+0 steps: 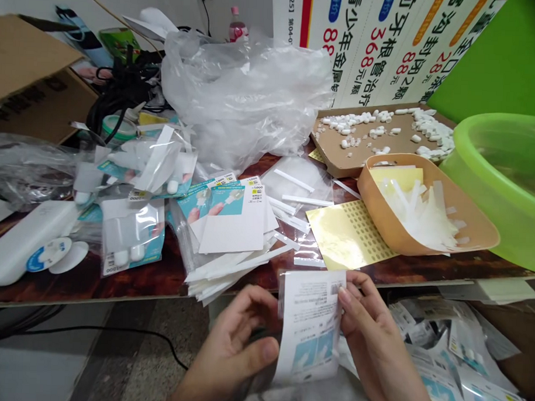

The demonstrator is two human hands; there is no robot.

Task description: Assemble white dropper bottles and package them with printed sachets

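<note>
A printed card in a clear plastic bag (312, 325) is in front of me, its text and blue pictures facing up. My right hand (372, 338) pinches the right edge of this bagged card between thumb and fingers. At its left edge, my left hand (240, 340) is curved with thumb and fingers apart; whether the fingertips touch the bag is hard to see. Beyond both hands lies a stack of printed cards (234, 225) on the dark table, beside clear bags with white strips (305, 199).
Filled bags (132, 234) lie on the left. A yellow sticker sheet (349, 235), an orange tray (477, 228) and a green basin (506, 150) stand right. Behind are a cardboard tray (361, 151) of white pieces and a large plastic bag (240, 94). More packets (455, 353) lie lower right.
</note>
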